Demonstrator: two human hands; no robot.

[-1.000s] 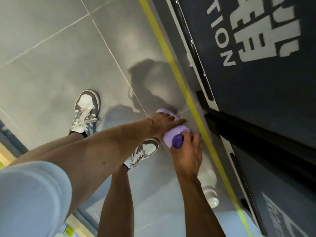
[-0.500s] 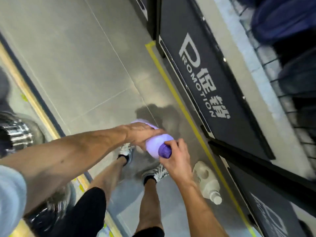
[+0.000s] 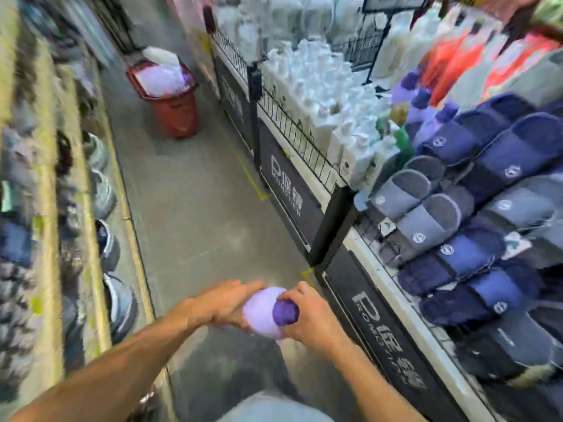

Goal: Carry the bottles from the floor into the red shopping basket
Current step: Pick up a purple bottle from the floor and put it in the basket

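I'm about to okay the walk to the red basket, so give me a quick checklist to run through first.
1. Grip on purple bottle: left hand wraps the body, right hand holds the cap end: ok.
2. Dark purple cap seated on the bottle: ok.
3. Aisle floor to the red shopping basket: nothing seen lying in the way: ok.
4. Room in the basket: pale goods heaped above its rim, blurred: cannot tell.
5. Bottles left on the floor: none in view: cannot tell.
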